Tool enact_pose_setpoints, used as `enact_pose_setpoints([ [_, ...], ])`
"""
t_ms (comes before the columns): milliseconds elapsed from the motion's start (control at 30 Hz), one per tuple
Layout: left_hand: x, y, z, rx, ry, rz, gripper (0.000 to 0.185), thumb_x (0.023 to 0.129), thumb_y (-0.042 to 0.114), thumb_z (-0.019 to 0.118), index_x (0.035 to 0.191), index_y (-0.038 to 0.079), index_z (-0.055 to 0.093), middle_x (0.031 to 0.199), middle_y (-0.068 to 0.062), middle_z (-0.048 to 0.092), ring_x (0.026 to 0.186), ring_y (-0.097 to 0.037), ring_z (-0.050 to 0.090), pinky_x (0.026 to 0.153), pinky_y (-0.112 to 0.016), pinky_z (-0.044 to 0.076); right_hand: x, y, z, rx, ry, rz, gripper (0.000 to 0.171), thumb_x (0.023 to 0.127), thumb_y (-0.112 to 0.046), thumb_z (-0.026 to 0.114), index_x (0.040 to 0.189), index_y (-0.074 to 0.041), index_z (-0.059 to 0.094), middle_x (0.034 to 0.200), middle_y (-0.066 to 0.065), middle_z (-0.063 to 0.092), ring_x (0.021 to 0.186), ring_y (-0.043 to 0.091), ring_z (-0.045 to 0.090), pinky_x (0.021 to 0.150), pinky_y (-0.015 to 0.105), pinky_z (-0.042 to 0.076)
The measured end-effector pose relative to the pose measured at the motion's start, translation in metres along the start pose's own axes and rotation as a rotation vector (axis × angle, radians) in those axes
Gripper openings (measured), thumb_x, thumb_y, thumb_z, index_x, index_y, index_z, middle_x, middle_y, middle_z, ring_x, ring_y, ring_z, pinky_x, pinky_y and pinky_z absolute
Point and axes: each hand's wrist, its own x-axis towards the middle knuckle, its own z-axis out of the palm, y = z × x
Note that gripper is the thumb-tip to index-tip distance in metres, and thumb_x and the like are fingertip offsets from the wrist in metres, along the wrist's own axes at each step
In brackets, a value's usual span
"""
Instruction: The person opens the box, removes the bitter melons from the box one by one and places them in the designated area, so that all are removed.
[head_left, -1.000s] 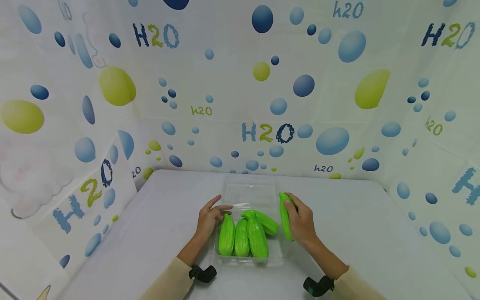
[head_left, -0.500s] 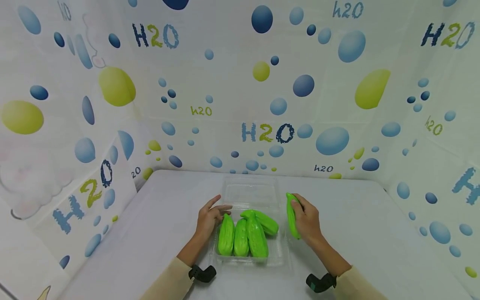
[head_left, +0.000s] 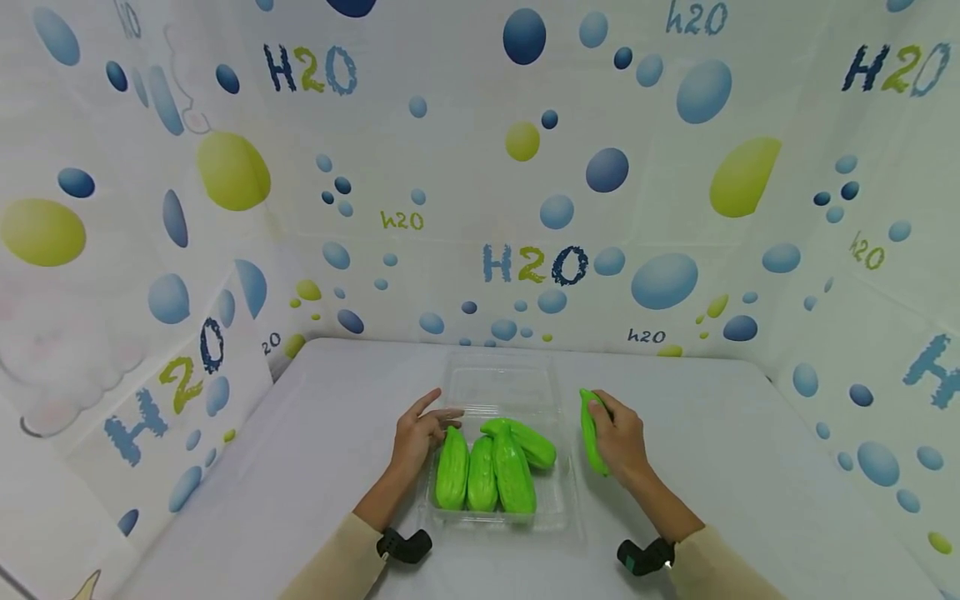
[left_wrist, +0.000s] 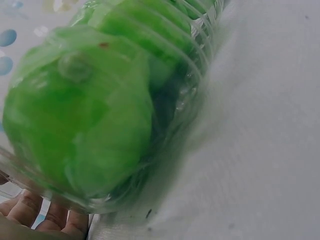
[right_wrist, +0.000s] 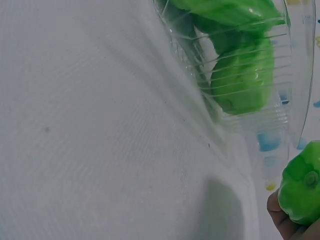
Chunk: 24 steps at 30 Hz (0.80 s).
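Note:
In the head view my right hand [head_left: 621, 435] grips a bright green, ridged gourd [head_left: 593, 435], held upright just right of the clear plastic box [head_left: 557, 498]. Its lobed end, with a round stem mark, shows in the right wrist view, fingers [right_wrist: 278, 212] wrapped beneath. Inside the box lie several similar gourds: two side by side at the left [head_left: 452, 472], one [head_left: 514, 473] beside them, and one slanted [head_left: 534, 447] behind that. My left hand [head_left: 415, 435] rests at the box's left back corner, one finger lying over the rim, others against the outer wall in the left wrist view.
The box's clear lid [head_left: 500, 383] lies folded back behind it on the white-covered table [head_left: 337, 417]. A patterned curtain [head_left: 465, 167] with blue and green dots surrounds the table at the back and sides. Black wrist cameras [head_left: 405, 546] sit on both sleeves.
My right hand has moved right, away from the box, carrying the gourd with it. The left hand and the gourds in the box stay where they were.

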Motion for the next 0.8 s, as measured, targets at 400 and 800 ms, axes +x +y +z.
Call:
enact_pose_setpoints([
  [400,0.000,-0.002,-0.001,-0.002,0.001,0.023,0.069,0.085,-0.012,0.040,0.154,-0.004,0.036,0.119,-0.029,0.069,0.095,-0.028,0.073,0.059,-0.022,0.041,0.003,0.015,0.000,-0.022,-0.099,0.049,0.046,0.106,-0.029,0.046,0.141,-0.002,0.058,0.094,0.011,0.065,0.074,0.018,0.052,0.065,0.031,0.045],
  [800,0.000,-0.003,-0.001,0.001,0.008,0.010,0.069,0.085,-0.013,0.040,0.154,-0.002,0.037,0.120,-0.028,0.069,0.100,-0.036,0.072,0.058,-0.022,0.039,0.006,0.021,0.006,-0.070,-0.165,0.118,0.053,0.107,-0.033,0.042,0.148,-0.001,0.050,0.139,0.020,0.060,0.099,0.026,0.058,0.084,0.039,0.047],
])
